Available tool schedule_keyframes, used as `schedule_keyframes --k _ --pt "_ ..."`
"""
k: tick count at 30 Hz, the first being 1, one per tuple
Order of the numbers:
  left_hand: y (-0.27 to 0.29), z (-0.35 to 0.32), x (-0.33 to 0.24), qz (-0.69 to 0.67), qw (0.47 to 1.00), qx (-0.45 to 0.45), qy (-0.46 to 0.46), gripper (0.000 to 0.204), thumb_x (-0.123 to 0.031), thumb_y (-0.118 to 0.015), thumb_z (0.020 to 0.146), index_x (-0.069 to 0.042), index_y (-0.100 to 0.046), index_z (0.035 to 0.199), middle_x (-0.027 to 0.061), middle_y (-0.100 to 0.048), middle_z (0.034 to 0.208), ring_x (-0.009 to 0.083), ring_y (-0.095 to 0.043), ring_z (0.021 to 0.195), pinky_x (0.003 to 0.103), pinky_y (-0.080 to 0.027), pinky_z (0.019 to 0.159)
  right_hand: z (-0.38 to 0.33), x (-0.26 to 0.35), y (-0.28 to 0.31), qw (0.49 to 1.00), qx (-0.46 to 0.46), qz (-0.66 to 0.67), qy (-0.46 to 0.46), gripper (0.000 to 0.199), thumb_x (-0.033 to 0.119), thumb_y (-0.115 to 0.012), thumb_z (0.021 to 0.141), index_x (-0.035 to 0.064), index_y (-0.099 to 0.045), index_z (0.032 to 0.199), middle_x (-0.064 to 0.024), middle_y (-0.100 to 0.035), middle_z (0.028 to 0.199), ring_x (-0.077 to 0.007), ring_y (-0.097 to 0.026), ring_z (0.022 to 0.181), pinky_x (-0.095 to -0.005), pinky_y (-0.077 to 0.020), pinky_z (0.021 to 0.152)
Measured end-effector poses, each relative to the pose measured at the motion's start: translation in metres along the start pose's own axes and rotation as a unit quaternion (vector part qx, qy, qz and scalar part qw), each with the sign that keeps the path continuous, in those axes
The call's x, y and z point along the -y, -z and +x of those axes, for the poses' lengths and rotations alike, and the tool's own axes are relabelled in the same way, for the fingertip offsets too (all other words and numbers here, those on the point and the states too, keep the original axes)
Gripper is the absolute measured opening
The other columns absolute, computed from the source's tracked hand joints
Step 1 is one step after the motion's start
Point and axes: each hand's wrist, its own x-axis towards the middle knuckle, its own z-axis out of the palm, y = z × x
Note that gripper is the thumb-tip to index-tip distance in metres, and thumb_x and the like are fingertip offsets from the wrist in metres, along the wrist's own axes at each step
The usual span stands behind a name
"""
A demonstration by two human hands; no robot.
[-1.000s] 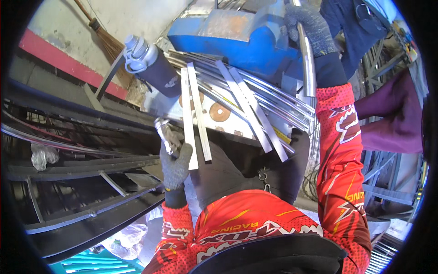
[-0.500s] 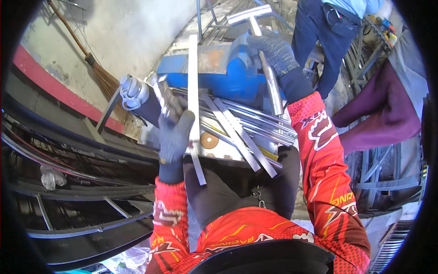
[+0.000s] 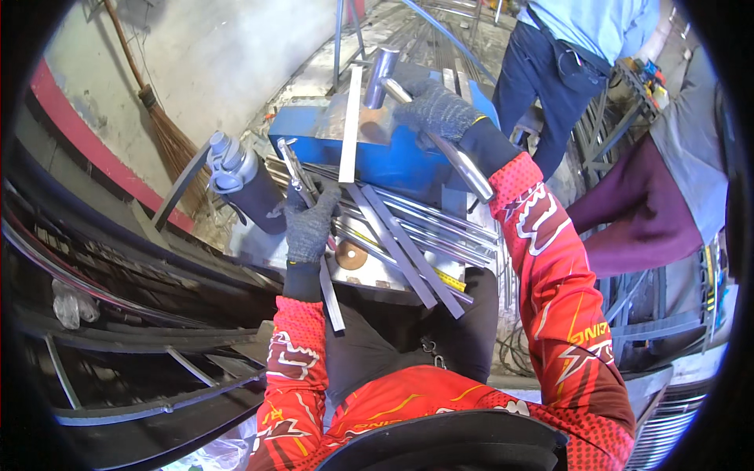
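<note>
Gripping hammer (image 3: 463, 166), right hand (image 3: 441, 111) (gloved, closed); left hand (image 3: 310, 226) curled round metal tool (image 3: 294, 165)

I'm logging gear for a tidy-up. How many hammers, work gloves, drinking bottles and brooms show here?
Hammer, held in the right hand: 1
Grey gloves: 2
Drinking bottle: 1
Broom: 1
Total: 5

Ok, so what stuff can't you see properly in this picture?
All in the head view:
- Middle of the hammer handle: hidden by the right hand around it.
- Lower part of the metal tool: covered by the left hand.
- Head of the person in blue: cut off by the top edge.
- Red and yellow things at upper right: too small to tell.
</note>
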Motion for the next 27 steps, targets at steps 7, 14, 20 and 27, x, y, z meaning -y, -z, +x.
schedule_keyframes --k 7,14,20,27 --pt "-0.019 0.027 0.021 -0.051 0.996 0.030 -0.070 0.030 -0.001 -0.075 0.082 -0.006 -0.056 0.103 -0.0005 -0.058 0.080 0.0087 -0.055 0.069 0.025 -0.047 0.061 0.019 0.009 -0.020 0.996 0.044 -0.080 0.020 0.042 0.019 -0.068 0.087 -0.0015 -0.059 0.123 -0.0086 -0.060 0.070 -0.0187 -0.058 0.045 -0.0331 -0.0472 0.041" --pt "-0.044 0.076 0.032 0.079 0.989 -0.007 -0.122 0.035 -0.012 -0.077 0.081 0.000 -0.056 0.106 0.0019 -0.056 0.078 0.0123 -0.053 0.068 0.032 -0.048 0.063 0.020 0.018 -0.010 0.995 0.055 -0.085 -0.015 0.032 0.018 -0.070 0.083 -0.0031 -0.061 0.105 -0.0107 -0.062 0.069 -0.0212 -0.061 0.047 -0.0350 -0.0481 0.041" --pt "-0.052 0.080 0.014 0.205 0.969 -0.013 -0.136 0.039 -0.017 -0.076 0.081 0.002 -0.057 0.110 0.0126 -0.065 0.083 0.0219 -0.062 0.072 0.039 -0.051 0.069 0.019 0.018 -0.010 0.992 0.056 -0.114 -0.005 0.031 0.018 -0.068 0.077 -0.0068 -0.065 0.096 -0.0160 -0.068 0.072 -0.0256 -0.069 0.055 -0.0392 -0.0520 0.046" --pt "0.006 0.089 -0.025 0.530 0.834 0.077 -0.136 0.031 -0.018 -0.062 0.078 -0.002 -0.057 0.104 0.0303 -0.065 0.099 0.0489 -0.063 0.098 0.052 -0.050 0.084 0.029 0.022 -0.008 0.982 0.108 -0.145 -0.058 0.031 0.018 -0.067 0.079 0.0023 -0.063 0.106 -0.0089 -0.063 0.071 -0.0245 -0.063 0.049 -0.0404 -0.0527 0.045"
